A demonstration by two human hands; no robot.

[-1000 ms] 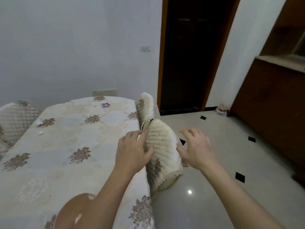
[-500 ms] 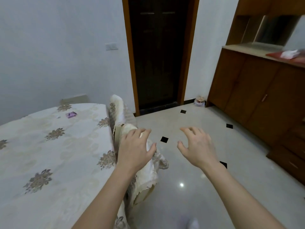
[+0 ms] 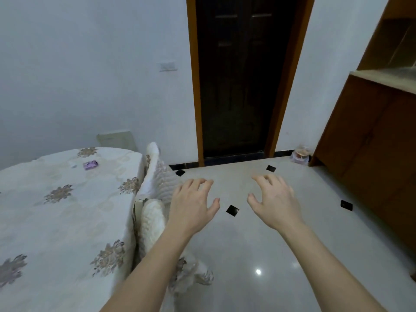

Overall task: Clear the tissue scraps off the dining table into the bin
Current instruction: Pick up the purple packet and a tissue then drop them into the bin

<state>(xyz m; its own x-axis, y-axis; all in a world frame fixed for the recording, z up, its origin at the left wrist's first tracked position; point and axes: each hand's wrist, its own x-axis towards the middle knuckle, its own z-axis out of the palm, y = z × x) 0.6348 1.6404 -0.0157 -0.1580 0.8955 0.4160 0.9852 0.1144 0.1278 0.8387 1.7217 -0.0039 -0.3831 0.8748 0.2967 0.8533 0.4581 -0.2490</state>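
Both hands empty, fingers spread, beside the dining table.

The left hand (image 3: 191, 204) hovers over the padded chairs (image 3: 155, 194) at the dining table (image 3: 67, 221) edge; the right hand (image 3: 275, 203) hangs farther out, over the floor (image 3: 315, 255). No tissue scrap can be made out.

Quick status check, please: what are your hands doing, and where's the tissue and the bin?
Left hand and right hand open, empty, over floor. No tissue scraps or bin in view. Chair stands against the table.

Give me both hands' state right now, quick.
Left hand: open, fingers spread, holding nothing.
Right hand: open, fingers curled loosely, holding nothing.
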